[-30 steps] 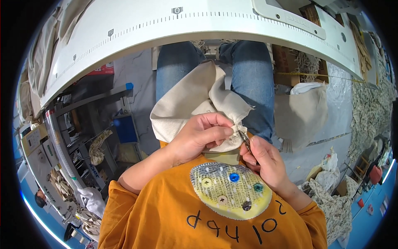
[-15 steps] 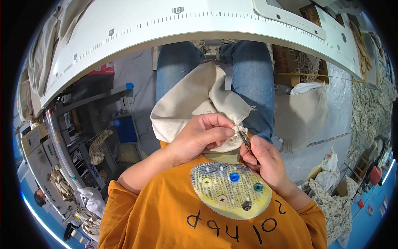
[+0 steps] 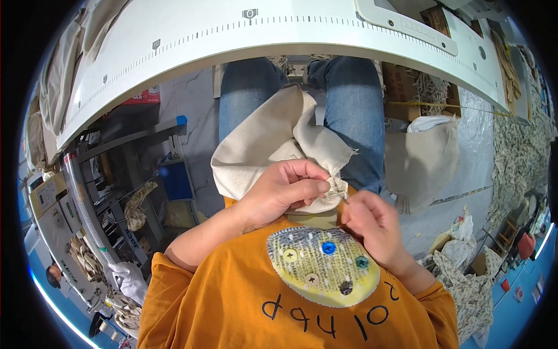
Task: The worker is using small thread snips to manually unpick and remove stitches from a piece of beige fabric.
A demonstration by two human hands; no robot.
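A piece of beige fabric (image 3: 256, 145) lies over my lap, its near part bunched into a frayed edge. My left hand (image 3: 290, 185) pinches that gathered edge between thumb and fingers. Just to the right, my right hand (image 3: 372, 221) is closed, thumb against curled fingers, close beside the fabric's frayed corner. What it holds is hidden inside the fingers; no tool shows.
A white sewing table edge (image 3: 203, 43) with a ruler scale crosses in front, above my knees. Another beige cloth (image 3: 422, 163) hangs at the right. Patterned fabric (image 3: 474, 302) is heaped at the far right. A metal frame (image 3: 131, 139) stands at the left.
My right hand has shifted slightly right, and its fingers have curled in. The slim dark metal tool that pointed from it at the fabric no longer shows. My left hand stays put.
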